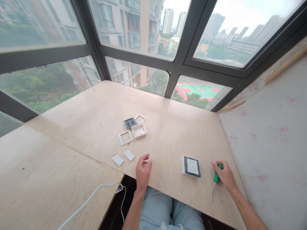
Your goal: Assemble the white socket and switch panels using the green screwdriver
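On the right, my right hand is closed round the green handle of a screwdriver. Its metal shaft slants down toward the near edge of the table. Left of it lies a wall socket with a grey frame and white face, fitted on a white box. My left hand hovers near the table's front edge, fingers loosely curled and apart from the thumb, with nothing visible in it. Nearest to that hand are two small white rectangular plates, one closer and the other farther left.
Farther back lie a white back box, a grey socket module, a white cover frame and a thinner white frame. A white cable crosses the left tabletop. Windows and a papered wall border the table.
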`<state>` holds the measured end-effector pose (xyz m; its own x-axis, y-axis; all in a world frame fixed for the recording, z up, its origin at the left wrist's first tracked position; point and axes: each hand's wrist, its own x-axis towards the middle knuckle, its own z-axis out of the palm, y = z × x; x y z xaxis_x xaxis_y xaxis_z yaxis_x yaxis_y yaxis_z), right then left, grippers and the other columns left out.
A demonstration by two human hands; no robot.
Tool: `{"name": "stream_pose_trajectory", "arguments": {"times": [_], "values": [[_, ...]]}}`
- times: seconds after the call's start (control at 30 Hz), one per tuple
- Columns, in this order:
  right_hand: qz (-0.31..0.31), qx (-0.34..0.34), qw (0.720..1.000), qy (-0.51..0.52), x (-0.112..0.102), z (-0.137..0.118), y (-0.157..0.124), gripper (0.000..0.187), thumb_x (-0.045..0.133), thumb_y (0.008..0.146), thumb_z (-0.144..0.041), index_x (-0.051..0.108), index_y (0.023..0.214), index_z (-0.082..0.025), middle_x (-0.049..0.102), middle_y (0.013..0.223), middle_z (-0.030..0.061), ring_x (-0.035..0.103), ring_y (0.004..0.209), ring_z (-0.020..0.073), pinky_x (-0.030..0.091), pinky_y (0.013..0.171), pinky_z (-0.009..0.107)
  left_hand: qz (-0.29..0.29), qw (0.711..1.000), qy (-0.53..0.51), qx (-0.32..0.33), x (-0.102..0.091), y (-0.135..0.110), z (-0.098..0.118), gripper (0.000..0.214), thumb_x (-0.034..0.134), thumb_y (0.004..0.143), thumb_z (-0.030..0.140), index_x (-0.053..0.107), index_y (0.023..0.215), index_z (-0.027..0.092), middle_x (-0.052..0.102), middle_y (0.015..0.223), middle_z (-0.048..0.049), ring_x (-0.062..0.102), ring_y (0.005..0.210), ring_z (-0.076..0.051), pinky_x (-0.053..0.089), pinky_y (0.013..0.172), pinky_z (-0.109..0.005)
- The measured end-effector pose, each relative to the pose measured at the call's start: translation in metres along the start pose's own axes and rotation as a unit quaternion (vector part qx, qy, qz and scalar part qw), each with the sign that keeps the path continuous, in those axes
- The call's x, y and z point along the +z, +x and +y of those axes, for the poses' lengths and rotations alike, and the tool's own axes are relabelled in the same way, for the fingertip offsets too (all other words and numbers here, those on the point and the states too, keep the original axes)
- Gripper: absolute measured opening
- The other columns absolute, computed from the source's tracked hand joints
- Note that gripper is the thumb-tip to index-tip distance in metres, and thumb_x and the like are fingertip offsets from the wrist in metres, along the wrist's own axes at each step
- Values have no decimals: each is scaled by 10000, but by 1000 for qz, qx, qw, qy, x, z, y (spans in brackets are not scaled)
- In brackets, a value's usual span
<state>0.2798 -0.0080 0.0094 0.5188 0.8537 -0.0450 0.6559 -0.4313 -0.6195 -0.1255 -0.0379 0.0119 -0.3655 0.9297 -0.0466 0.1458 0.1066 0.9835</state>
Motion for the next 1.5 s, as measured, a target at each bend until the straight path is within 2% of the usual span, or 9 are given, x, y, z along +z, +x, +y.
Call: {"name": "stream_pose_trajectory", "arguments": {"times": [0.23,0.5,0.57,0.67,0.77,0.83,0.97,1.17,1.5], "values": [[-31,-36,997,-63,4,-5,6,613,523,624,-642,579,1038,-193,668,1072,154,614,988,328,452,893,443,174,984,35,-1,-62,25,5,326,608,812,425,673,1003,169,698,1000,-78,641,857,-206,537,793,-345],[-9,-74,984,-159,17,-3,5,660,402,758,-611,602,1212,-175,589,1179,165,595,992,310,470,810,423,208,953,195,99,-79,79,9,293,539,851,341,631,1079,181,664,1060,-108,615,1003,-257,506,891,-410],[-2,-67,983,-169,18,-5,2,675,382,770,-621,596,1240,-186,577,1194,155,599,961,305,472,757,416,190,936,280,97,-81,98,11,357,566,820,290,603,1148,153,646,1148,-147,570,1138,-294,415,1037,-468],[9,-60,984,-169,18,-6,-1,698,379,763,-646,594,1250,-194,574,1208,143,599,965,313,468,713,414,114,916,386,3,-86,120,13,704,685,739,325,451,1363,98,472,1428,-215,365,1372,-375,322,1106,-530],[19,-59,986,-157,19,-4,-1,712,390,753,-664,602,1245,-194,583,1199,137,598,987,320,460,696,406,7,894,442,-65,-92,134,15,961,714,734,391,221,1507,103,234,1587,-193,113,1482,-384,253,1136,-555],[28,-64,987,-143,20,-1,0,708,403,749,-671,615,1228,-194,593,1189,136,598,987,320,454,696,401,-38,882,464,-69,-97,141,16,1014,712,739,391,148,1530,100,245,1586,-186,63,1496,-361,202,1163,-527],[46,-75,989,-120,21,1,1,684,437,737,-670,643,1185,-196,609,1162,133,598,927,307,449,715,408,-63,868,488,-69,-108,150,17,991,698,765,389,148,1531,84,387,1506,-216,126,1493,-342,208,1159,-498],[54,-87,990,-94,21,0,0,685,463,732,-653,657,1170,-164,616,1122,142,581,850,278,452,751,413,-64,865,498,-12,-113,155,15,775,725,757,375,408,1427,148,494,1426,-188,430,1345,-335,339,1092,-429],[64,-100,990,-77,22,1,0,680,473,739,-646,667,1156,-146,620,1118,155,582,894,293,455,778,417,-80,867,492,-3,-116,157,9,857,785,679,398,436,1409,115,512,1371,-203,479,1277,-356,401,1039,-438]]}}
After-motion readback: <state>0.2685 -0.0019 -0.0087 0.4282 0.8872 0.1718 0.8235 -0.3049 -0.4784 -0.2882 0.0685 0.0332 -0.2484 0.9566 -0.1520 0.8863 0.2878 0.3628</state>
